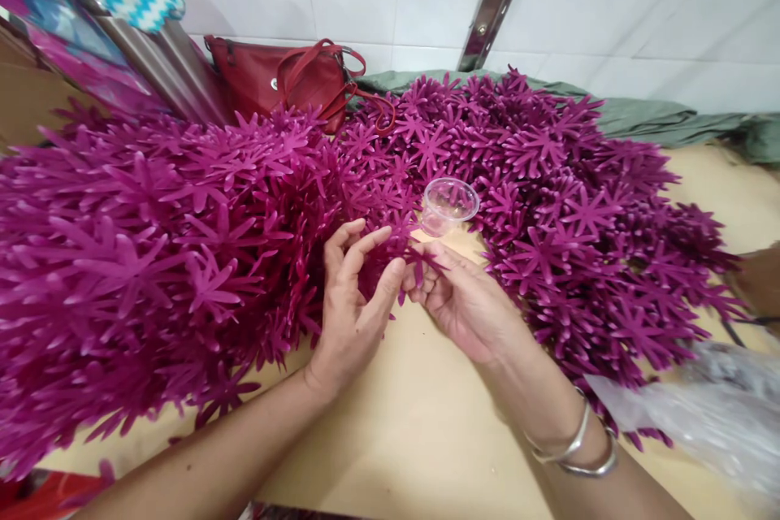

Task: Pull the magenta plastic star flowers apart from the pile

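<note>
Between my hands is a purple artificial flower piece (424,262) with narrow, finger-like petals. My right hand (466,296) is closed, its fingers pinched around this piece, and two silver bangles (578,443) circle the wrist. My left hand (353,301) is open, with thumb and fingers apart, beside the left pile of purple flower pieces (207,268). Its thumb tip comes close to the held piece; whether they touch I cannot tell. Just beyond my right fingers stands a small clear plastic cup (449,207); its contents are hard to make out.
A second large heap of purple flower pieces (578,219) spreads to the right. The tan tabletop (402,431) shows between the heaps. At the back lies a red handbag (280,81), near green cloth (646,114) along the tiled wall. Clear plastic wrapping (695,414) sits at right.
</note>
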Demonstrator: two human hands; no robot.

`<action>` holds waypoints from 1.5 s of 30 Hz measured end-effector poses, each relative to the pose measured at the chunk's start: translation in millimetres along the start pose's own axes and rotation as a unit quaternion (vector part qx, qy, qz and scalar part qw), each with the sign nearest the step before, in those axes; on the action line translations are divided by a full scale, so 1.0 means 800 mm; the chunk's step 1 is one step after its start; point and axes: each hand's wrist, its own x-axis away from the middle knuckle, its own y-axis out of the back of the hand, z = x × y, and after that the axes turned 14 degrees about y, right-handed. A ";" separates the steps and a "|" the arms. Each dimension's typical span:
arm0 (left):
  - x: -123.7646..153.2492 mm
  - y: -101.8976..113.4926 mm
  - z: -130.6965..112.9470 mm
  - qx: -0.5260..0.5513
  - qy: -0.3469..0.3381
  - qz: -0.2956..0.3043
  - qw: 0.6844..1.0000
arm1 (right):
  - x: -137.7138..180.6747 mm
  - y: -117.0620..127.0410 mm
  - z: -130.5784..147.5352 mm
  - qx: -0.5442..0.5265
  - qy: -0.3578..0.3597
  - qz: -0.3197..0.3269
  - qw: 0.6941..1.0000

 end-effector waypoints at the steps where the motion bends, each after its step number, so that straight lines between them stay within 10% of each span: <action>1: -0.001 0.000 0.000 0.003 -0.003 0.002 1.000 | 0.000 0.000 0.000 0.000 -0.011 0.012 1.000; 12: -0.005 -0.002 -0.002 0.082 0.024 0.021 0.996 | 0.000 0.004 -0.001 0.112 0.107 0.002 0.988; 30: 0.002 -0.005 -0.004 0.157 0.129 0.118 0.972 | 0.003 0.012 -0.004 0.185 0.084 0.086 0.975; 45: -0.010 -0.006 -0.012 0.193 0.110 -0.020 0.975 | -0.003 -0.002 0.004 0.059 0.102 -0.045 0.992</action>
